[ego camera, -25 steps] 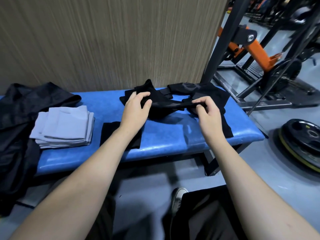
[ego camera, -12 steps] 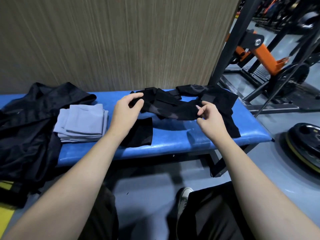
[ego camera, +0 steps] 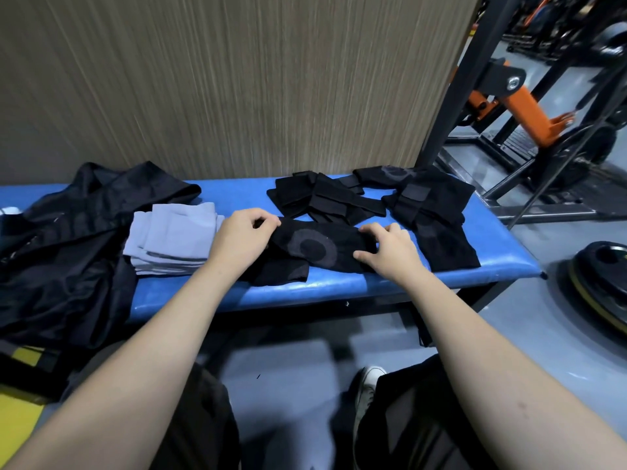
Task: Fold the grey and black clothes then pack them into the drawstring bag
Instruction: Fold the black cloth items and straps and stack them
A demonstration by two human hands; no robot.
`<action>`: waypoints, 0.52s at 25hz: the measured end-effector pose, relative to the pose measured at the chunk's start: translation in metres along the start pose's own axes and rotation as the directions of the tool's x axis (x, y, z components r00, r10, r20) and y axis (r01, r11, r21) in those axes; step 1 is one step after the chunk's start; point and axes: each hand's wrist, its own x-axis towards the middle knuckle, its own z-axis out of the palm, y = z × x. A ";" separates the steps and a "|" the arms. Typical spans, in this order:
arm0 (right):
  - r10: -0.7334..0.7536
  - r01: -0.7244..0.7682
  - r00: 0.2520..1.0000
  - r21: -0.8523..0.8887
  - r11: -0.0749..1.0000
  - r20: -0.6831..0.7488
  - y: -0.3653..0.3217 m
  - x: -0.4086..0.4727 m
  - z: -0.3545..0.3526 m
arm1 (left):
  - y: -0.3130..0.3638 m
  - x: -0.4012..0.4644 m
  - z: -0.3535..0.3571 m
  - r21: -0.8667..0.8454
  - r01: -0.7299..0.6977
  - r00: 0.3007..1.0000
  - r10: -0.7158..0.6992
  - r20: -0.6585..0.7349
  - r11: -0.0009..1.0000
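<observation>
A folded black cloth with a grey ring print point(ego camera: 314, 247) lies near the front of the blue bench point(ego camera: 373, 286), on top of another folded black piece point(ego camera: 281, 276). My left hand point(ego camera: 242, 240) pinches its left end. My right hand point(ego camera: 386, 251) holds its right end with curled fingers. Several more black clothes point(ego camera: 373, 201) lie loose behind and to the right. A stack of folded grey clothes point(ego camera: 171, 237) sits left of my hands. The black drawstring bag point(ego camera: 68, 239) lies crumpled over the bench's left end.
A ribbed wall panel point(ego camera: 237, 79) stands right behind the bench. A black and orange gym machine point(ego camera: 509, 96) fills the right background. A weight plate point(ego camera: 600, 286) lies on the floor at the right. My legs and one shoe point(ego camera: 368, 388) are below the bench.
Both hands carried the black cloth from mid-air down and leftward onto the folded black piece at the bench front. The camera has swung left, showing more of the bag.
</observation>
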 end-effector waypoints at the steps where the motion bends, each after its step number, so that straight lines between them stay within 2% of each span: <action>1: 0.027 -0.027 1.000 -0.023 0.999 0.005 -0.003 0.001 0.000 | -0.001 0.001 -0.002 0.019 0.003 1.000 -0.003 0.000 1.000; 5: 0.089 -0.090 0.994 0.005 0.996 0.068 -0.007 0.006 -0.001 | -0.006 0.001 -0.006 0.036 -0.002 1.000 0.002 -0.002 0.999; 7: 0.107 -0.121 0.990 0.157 0.980 0.095 -0.005 0.007 -0.003 | -0.008 0.003 -0.006 -0.095 -0.001 0.999 0.005 0.042 0.995; 9: 0.116 -0.140 0.989 0.319 0.937 0.092 -0.001 0.006 -0.009 | -0.006 0.002 -0.007 -0.256 0.063 0.990 -0.029 0.137 0.965; 11: 0.122 -0.143 0.990 0.444 0.885 0.074 0.003 0.002 -0.018 | -0.005 0.002 -0.008 -0.299 0.111 0.974 -0.044 0.224 0.948; 13: 0.139 -0.183 0.983 0.563 0.806 0.121 0.007 -0.003 -0.025 | -0.003 0.000 -0.008 -0.278 0.127 0.956 -0.042 0.292 0.952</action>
